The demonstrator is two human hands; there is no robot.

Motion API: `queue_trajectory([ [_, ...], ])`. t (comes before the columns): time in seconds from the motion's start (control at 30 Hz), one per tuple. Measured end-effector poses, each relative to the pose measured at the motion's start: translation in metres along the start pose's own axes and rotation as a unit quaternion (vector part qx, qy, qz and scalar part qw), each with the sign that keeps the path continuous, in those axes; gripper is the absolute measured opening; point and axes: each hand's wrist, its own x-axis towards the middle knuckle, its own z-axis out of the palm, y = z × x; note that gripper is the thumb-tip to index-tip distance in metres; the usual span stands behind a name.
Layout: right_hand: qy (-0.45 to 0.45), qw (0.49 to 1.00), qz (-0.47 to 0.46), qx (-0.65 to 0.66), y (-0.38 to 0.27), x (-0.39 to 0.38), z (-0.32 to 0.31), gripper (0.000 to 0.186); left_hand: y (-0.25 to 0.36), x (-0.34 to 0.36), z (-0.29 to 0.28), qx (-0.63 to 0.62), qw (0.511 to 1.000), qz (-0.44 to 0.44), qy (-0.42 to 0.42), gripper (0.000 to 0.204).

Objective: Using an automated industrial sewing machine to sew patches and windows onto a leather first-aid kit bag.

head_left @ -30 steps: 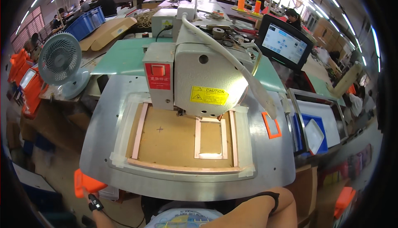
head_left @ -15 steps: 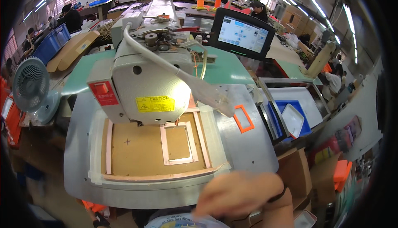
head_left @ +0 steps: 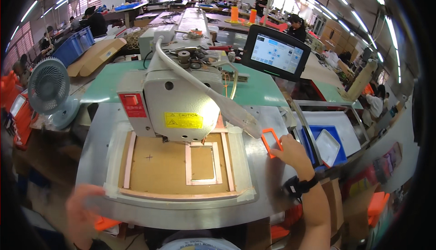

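Observation:
My right hand (head_left: pixel 294 153) reaches over the right part of the grey metal machine table (head_left: pixel 268 188). Its thumb and fingers close on the near right edge of a thin orange rectangular frame (head_left: pixel 266 141), which lies there. My left hand (head_left: pixel 81 209), smeared by motion, is at the table's near left edge; I cannot make out anything in its fingers. Under the grey sewing machine head (head_left: pixel 181 102) lies a brown board (head_left: pixel 159 163) edged with pale strips. A smaller pale rectangular border (head_left: pixel 189 166) sits on the board's right half.
A lit touch screen (head_left: pixel 276 55) stands behind on the right. Beside the table are a blue tray (head_left: pixel 338 134) and a white tray (head_left: pixel 327 146) inside it. A fan (head_left: pixel 48 86) stands at left. Orange pieces (head_left: pixel 106 223) show below the near left edge. Other people work farther back.
My right hand has moved from the near edge out to the orange frame and taken hold of its edge. My left hand has come up at the table's left. The view has shifted slightly.

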Motion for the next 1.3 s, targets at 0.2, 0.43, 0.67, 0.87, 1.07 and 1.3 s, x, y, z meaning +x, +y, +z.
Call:
queue_trajectory([
  [0.2,0.097,0.947,-0.193,0.237,-0.039,-0.01,-0.035,0.037,0.047,0.08,0.067,-0.016,0.901,0.222,-0.372,0.03],
  [0.43,0.051,0.717,-0.2,0.666,-0.122,0.024,-0.05,0.025,0.055,0.094,0.116,-0.072,0.904,0.252,-0.337,0.027],
  [0.67,0.208,0.712,-0.385,0.549,-0.132,0.021,-0.104,0.017,0.039,0.07,0.101,-0.103,0.926,0.115,-0.344,0.025],
  [0.87,0.428,0.746,-0.468,0.202,-0.148,0.034,-0.135,0.018,0.029,0.058,0.104,-0.141,0.928,0.069,-0.337,0.025],
  [1.07,0.3,0.726,-0.462,0.412,-0.14,0.051,-0.124,0.011,0.035,0.064,0.114,-0.113,0.929,0.095,-0.338,0.024],
  [1.3,-0.071,0.692,-0.309,0.648,-0.073,0.015,-0.058,0.011,0.028,0.08,0.117,-0.125,0.927,0.109,-0.336,0.026],
])
